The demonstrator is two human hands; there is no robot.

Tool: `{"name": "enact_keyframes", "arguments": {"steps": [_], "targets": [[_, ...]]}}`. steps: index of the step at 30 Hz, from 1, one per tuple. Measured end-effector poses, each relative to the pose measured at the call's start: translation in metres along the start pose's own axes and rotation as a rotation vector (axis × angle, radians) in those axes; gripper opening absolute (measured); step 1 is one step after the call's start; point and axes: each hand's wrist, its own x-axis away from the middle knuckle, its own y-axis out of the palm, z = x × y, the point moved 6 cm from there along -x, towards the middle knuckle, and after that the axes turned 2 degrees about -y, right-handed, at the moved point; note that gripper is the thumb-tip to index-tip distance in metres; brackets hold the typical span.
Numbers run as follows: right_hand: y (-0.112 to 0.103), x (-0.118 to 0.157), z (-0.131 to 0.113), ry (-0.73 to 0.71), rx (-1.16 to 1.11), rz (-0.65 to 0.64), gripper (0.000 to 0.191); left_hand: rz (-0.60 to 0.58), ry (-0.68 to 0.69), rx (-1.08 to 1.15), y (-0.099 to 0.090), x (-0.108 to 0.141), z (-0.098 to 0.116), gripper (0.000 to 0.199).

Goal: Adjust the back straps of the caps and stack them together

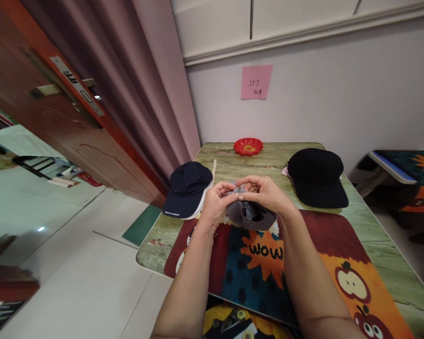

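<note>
A dark grey cap (252,217) is held up over the printed mat, its hollow inside partly showing. My left hand (219,201) pinches the cap's near-top edge from the left. Close beside it, my right hand (266,193) grips the same edge, with thumb and fingers bent together. Some lighter grey material shows between the fingers; its shape is partly hidden. On the table's left side lies a navy cap (189,186) over a white one, with a pale strap sticking up. A black cap (317,176) lies at the right, with a bit of pink under its left edge.
A red scalloped dish (248,146) stands at the back of the wood-patterned table (212,153). The colourful mat (233,268) covers the near part. Behind is a wall with a pink note (256,82). A wooden door (102,136) and curtain are at the left.
</note>
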Motion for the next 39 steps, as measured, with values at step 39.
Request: {"name": "enact_keyframes", "arguments": {"steps": [39], "targets": [[0.009,-0.002,0.003,0.021,0.151,-0.036,0.031,0.123,-0.023,-0.198,-0.017,-0.002,0.005,0.033]]}}
